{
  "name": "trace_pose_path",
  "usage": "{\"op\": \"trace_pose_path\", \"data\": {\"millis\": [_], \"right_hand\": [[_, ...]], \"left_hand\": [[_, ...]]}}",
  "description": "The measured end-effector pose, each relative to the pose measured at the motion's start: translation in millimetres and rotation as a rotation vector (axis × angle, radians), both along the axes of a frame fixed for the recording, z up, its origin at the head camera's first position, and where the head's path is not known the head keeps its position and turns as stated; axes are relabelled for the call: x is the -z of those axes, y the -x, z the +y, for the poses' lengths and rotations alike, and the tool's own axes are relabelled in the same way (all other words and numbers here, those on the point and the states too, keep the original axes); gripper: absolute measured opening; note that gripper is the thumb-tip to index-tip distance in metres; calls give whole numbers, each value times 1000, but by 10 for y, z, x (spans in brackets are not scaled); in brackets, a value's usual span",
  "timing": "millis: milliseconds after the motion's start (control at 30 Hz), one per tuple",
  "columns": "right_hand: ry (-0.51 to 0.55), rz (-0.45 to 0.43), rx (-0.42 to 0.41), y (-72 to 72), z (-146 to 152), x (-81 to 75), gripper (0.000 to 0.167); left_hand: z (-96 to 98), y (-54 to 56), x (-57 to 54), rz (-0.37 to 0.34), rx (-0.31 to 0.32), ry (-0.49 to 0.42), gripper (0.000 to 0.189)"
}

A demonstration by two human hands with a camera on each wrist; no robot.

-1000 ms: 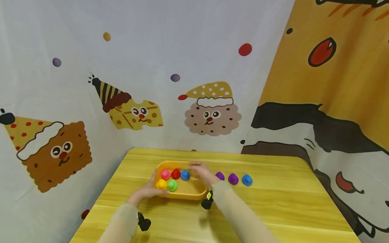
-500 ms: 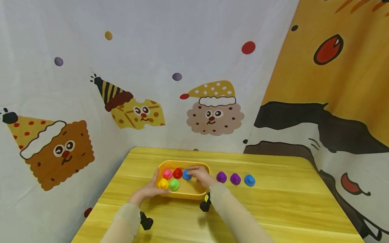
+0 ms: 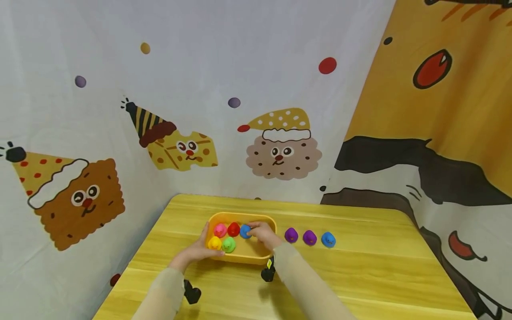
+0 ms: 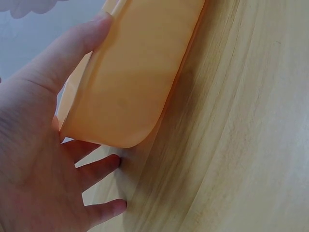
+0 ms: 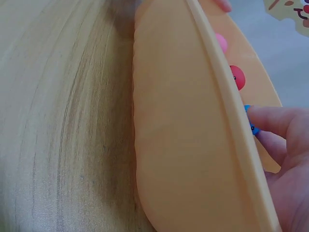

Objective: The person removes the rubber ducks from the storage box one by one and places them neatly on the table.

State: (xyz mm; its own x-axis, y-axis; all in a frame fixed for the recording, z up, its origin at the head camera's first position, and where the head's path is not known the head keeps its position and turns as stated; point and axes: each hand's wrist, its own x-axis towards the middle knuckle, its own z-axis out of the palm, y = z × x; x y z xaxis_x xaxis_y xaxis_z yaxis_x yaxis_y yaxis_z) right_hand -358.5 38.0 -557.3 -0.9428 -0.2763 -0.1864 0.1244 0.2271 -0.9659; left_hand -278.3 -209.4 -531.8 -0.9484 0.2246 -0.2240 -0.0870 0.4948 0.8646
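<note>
An orange-yellow plastic tray [image 3: 240,258] stands on the table, holding several small rubber ducks. My left hand [image 3: 194,251] grips its left end; in the left wrist view the thumb [image 4: 91,34] lies on the outer side wall while the other fingers spread round the end. Inside the tray, my right hand [image 3: 264,233] pinches a blue rubber duck [image 3: 245,231] between thumb and fingers, partly covering it. Left of that duck are a red duck [image 3: 234,229] and a pink duck [image 3: 220,230]. A yellow duck [image 3: 214,243] and a green duck [image 3: 229,244] sit in the front row.
Right of the tray, two purple ducks [image 3: 291,235] and another blue duck [image 3: 328,239] stand in a row on the wood-grain table [image 3: 376,266]. A cartoon-printed cloth [image 3: 192,66] hangs behind the table's back edge.
My right hand has moved left from the tray's right rim to the blue duck inside and now pinches it. The left hand keeps its place on the tray.
</note>
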Motion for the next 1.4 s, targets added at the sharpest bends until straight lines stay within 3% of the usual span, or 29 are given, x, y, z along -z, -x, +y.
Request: {"op": "trace_pose_path", "data": {"millis": [200,733,1133,1400], "right_hand": [[-24,-47,5,-25,-50,-40,49],[-81,-10,-61,-24,-36,-10,52],[-73,-20,-54,-21,-44,-28,50],[-98,13,-41,-29,-50,-28,47]], "left_hand": [[6,-23,-22,-25,-18,11,134],[19,-18,-39,-32,-30,28,134],[-2,22,22,-33,-41,18,131],[8,-4,-40,-19,-27,22,131]]}}
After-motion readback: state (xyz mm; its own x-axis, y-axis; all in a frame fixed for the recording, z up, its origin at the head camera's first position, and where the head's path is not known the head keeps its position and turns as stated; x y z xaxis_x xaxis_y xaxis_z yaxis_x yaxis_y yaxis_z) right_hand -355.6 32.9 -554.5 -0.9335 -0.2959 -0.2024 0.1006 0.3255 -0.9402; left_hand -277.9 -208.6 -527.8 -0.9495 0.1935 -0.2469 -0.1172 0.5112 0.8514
